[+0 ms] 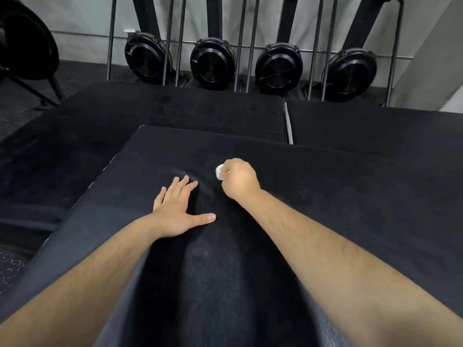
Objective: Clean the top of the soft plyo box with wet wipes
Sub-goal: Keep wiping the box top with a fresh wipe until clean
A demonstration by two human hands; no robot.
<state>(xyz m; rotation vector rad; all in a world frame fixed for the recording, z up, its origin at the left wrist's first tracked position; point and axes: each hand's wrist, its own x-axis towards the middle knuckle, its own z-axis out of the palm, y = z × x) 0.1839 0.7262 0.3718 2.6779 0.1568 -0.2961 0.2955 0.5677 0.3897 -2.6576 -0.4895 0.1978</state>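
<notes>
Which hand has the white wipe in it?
The right hand, curled round the bunched wet wipe. The left hand holds nothing and lies flat on the plyo box.

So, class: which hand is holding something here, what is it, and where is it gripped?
The right hand grips a balled-up white wet wipe, most of it inside the curled fingers. The left hand holds nothing.

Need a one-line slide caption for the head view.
Right hand grips a balled wet wipe on the soft plyo box top; left hand rests flat beside it.
</notes>
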